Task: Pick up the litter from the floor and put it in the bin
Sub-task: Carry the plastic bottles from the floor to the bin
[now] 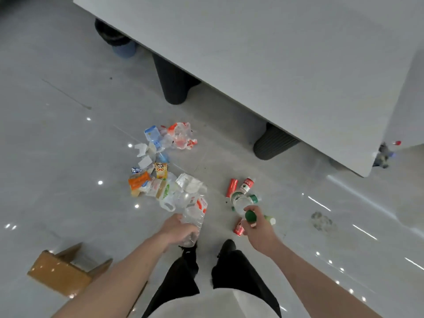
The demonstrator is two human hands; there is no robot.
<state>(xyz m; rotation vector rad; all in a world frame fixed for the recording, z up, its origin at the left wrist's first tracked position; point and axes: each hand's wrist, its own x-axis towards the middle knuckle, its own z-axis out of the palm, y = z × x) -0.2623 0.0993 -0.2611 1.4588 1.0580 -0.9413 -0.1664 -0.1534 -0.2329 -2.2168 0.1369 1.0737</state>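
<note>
Litter lies scattered on the glossy grey floor. My left hand [177, 229] grips a crushed clear plastic bottle [195, 216] with a red and white label. My right hand [258, 228] holds a clear bottle with a green cap [250, 215]. Below that hand lies a red can [238, 228]. Just beyond it are another red can [231, 187], a small red-labelled bottle [247, 185] and a green-labelled bottle [241, 199]. A pile of wrappers, cartons and plastic bags [158, 175] spreads to the left. A dark bin with a black liner [117, 40] stands far off, partly under the table.
A large white table [275, 65] on dark ribbed legs [174, 83] covers the upper right. An open cardboard box [62, 271] sits at the lower left. My black shoes and trousers [206, 271] are below the hands. A grey smudge [322, 220] marks the floor on the right.
</note>
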